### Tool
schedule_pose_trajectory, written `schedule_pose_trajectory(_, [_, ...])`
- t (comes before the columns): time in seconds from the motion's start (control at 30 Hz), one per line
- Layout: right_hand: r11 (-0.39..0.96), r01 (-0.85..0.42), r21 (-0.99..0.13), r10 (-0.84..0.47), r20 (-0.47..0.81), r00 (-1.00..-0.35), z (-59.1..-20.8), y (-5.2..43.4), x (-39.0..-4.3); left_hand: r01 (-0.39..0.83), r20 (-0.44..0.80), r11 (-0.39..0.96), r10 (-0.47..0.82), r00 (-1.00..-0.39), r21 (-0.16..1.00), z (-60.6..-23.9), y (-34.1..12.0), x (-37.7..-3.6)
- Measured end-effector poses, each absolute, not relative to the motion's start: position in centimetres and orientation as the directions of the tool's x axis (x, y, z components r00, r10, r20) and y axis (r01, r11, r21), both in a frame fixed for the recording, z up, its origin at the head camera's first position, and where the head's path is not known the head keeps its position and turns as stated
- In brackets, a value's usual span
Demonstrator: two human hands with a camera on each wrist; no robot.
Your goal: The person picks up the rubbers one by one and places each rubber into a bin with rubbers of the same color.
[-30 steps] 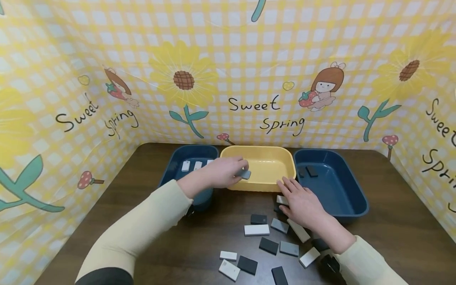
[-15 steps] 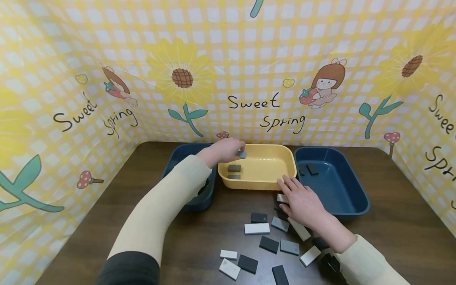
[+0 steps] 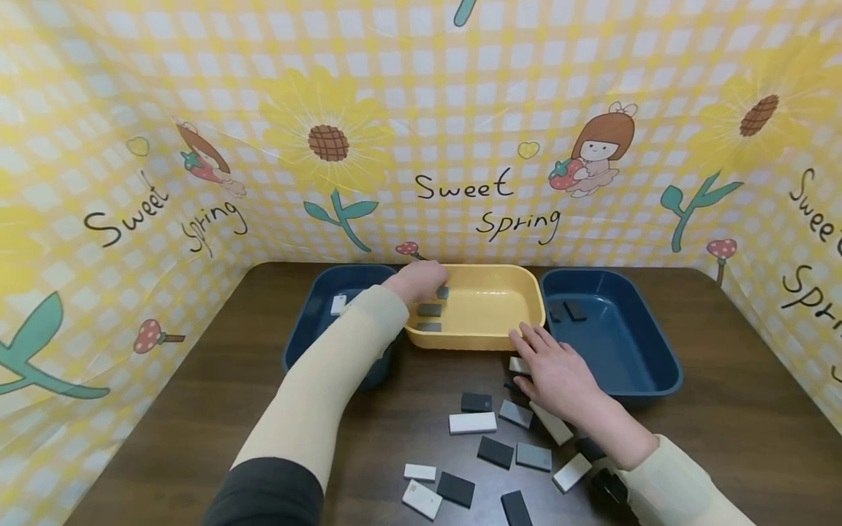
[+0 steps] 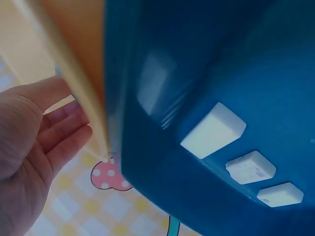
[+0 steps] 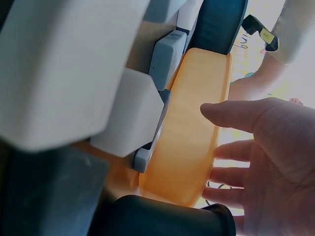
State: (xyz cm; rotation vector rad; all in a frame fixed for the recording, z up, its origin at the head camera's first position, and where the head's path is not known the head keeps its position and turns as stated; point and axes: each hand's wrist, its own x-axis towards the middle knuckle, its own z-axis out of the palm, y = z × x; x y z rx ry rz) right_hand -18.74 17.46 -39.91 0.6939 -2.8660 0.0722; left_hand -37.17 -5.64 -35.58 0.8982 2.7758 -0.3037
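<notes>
My left hand [image 3: 421, 280] reaches over the left end of the yellow tray [image 3: 487, 341] and pinches a small grey rectangular block [image 3: 443, 293] low inside it. Its fingertips are mostly hidden by the tray wall in the left wrist view. Two more grey blocks lie nearer the front in the same tray, the middle one [image 3: 430, 310] and the front one [image 3: 430, 327], forming a column. With its fingers spread and fairly straight, my right hand [image 3: 559, 369] rests at the tray's front right corner, holding nothing.
A blue tray [image 3: 296, 329] with white blocks [image 4: 214, 130] stands left. Another blue tray [image 3: 631, 358] on the right holds two black blocks [image 3: 574, 310]. White, grey and black blocks, including a long white one [image 3: 472, 423], lie scattered on the brown table [image 3: 217, 409] in front.
My left hand has carried the grey block from the tray's front to its far left part and lowered it behind the other two. The right hand has stayed in place.
</notes>
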Motion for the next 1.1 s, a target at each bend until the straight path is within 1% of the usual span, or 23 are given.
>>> schedule_pose_trajectory(0.2, [0.886, -0.464, 0.0, -0.455, 0.198, -0.868, -39.9, 17.3, -18.6, 0.579, -0.322, 0.779, 0.499, -0.805, -0.24, -36.2, -5.3, -37.8])
schedule_pose_trajectory(0.33, [0.886, -0.465, -0.004, -0.455, 0.198, -0.868, -39.9, 17.3, -18.5, 0.568, -0.334, 0.771, 0.475, -0.814, -0.287, -36.6, -5.4, -38.2])
schedule_pose_trajectory(0.57, [0.886, -0.463, -0.01, -0.451, 0.206, -0.868, -39.9, 17.2, -18.5, 0.562, -0.337, 0.794, 0.476, -0.813, -0.234, -37.6, -5.6, -38.6])
schedule_pose_trajectory(0.87, [0.889, -0.458, -0.006, -0.447, 0.207, -0.87, -39.9, 17.3, -18.7, 0.58, -0.313, 0.771, 0.501, -0.807, -0.262, -37.6, -5.4, -38.1])
schedule_pose_trajectory(1.1, [0.89, -0.457, -0.006, -0.446, 0.2, -0.872, -39.9, 17.5, -18.9, 0.582, -0.301, 0.775, 0.509, -0.806, -0.247, -37.5, -5.3, -38.1])
